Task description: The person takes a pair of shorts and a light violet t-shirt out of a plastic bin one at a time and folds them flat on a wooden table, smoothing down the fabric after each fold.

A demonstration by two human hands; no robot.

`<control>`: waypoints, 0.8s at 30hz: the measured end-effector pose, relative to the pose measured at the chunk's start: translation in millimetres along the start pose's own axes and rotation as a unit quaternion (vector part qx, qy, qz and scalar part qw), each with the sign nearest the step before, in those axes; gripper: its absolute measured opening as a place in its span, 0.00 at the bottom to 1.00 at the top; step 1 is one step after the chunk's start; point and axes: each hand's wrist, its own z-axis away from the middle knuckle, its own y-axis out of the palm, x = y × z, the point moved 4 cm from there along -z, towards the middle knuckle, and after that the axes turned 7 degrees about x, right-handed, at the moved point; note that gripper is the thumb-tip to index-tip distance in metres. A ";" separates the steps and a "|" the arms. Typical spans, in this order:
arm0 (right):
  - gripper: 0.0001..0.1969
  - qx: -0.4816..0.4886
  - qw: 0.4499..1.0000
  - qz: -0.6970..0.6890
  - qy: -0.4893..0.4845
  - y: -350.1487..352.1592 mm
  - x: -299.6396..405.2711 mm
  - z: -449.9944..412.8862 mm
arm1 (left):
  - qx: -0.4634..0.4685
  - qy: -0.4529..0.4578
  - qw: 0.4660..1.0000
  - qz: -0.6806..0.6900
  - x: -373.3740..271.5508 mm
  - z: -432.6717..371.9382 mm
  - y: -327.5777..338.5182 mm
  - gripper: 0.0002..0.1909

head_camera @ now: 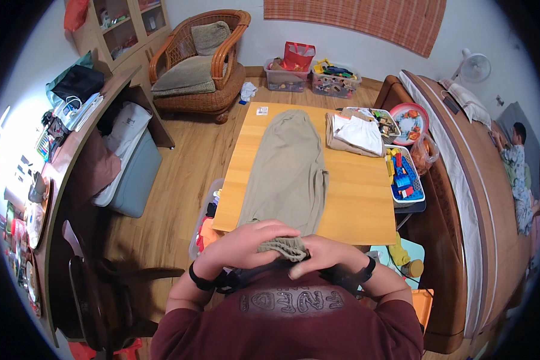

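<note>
Khaki trousers (288,166) lie lengthwise on a yellow wooden table (355,193), their far end near the table's back edge. The gathered elastic end of the cloth is bunched up at the table's near edge, in front of my chest. My left hand (256,243) grips this bunch from the left, fingers over it and thumb beneath. From the right, my right hand (319,254) holds the same bunch. On the table's back right, folded white clothing (359,135) rests on folded tan clothing (337,146).
White baskets of toy bricks (420,191) stand beside the table's right edge, near a bed (468,180) where a person (519,180) lies. A dark wooden chair (99,297) and a desk (72,166) are at left. A rattan armchair (198,76) stands at the back.
</note>
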 end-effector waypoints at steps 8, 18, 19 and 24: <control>0.20 0.002 0.997 0.041 -0.063 -8.0 29.8 47.3 | 0.051 0.005 0.980 0.190 114.9 -11.8 32.6 0.33; 0.20 -0.387 0.898 -0.193 -0.079 -191.1 28.8 -17.8 | -0.087 -0.173 0.914 0.356 204.9 33.4 67.2 0.27; 0.20 -0.381 0.900 -0.194 -0.079 -217.7 19.0 -35.7 | -0.102 -0.179 0.894 0.398 202.7 37.4 60.9 0.29; 0.18 -0.375 0.909 -0.180 0.027 -306.7 -95.9 -86.4 | -0.188 -0.217 0.917 0.275 218.4 18.4 53.6 0.20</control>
